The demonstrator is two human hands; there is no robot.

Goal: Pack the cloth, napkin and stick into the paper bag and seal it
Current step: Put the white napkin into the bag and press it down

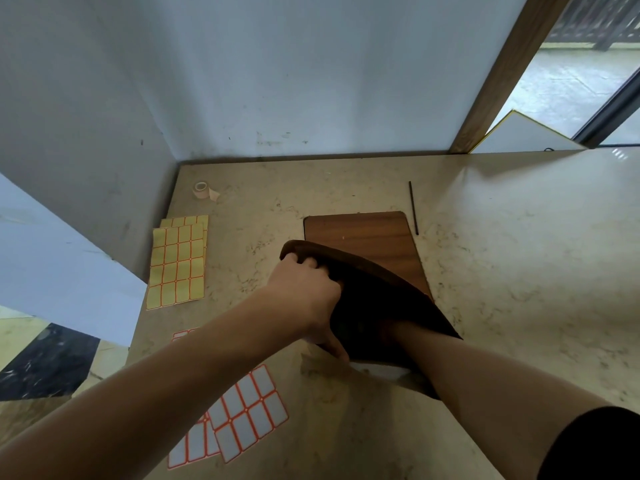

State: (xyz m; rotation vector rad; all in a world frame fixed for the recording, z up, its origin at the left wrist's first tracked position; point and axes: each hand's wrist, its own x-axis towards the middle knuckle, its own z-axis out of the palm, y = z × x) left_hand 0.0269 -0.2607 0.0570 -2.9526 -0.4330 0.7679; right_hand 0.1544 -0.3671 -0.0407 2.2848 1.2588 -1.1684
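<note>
Paper bag gripped at its mouth by left hand; right hand hidden inside, grip unclear

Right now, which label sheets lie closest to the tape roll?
The yellow label sheets, at the table's left edge just below the tape roll. The white sheets with orange borders lie much nearer the camera, under the left forearm.

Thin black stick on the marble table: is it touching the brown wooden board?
Apart. The head view shows the thin black stick lying just right of the brown wooden board, with a strip of bare marble table between them.
</note>
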